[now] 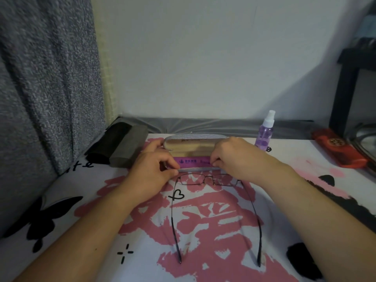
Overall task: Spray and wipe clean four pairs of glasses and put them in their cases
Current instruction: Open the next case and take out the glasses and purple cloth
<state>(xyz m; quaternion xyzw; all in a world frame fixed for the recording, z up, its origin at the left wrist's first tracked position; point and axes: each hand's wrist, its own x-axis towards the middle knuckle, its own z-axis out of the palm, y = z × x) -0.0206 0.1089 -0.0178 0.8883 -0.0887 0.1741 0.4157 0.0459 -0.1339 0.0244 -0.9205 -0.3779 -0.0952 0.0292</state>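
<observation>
Both hands hold the open silver hard-shell glasses case (193, 145) with tan lining: the left hand (151, 171) pinches its near rim, and the right hand (234, 157) seems to pinch the purple cloth (192, 160) inside. Just nearer than the fingers, thin dark wire-framed glasses (209, 179) lie unfolded on the pink-and-white printed tabletop (203, 231).

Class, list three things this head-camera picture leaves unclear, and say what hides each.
1. Purple cloth in the open case: print too small to read; both hands cover its ends.
2. Red case: label blurred.
3. Round object, far right: cut off by the frame edge.
</observation>
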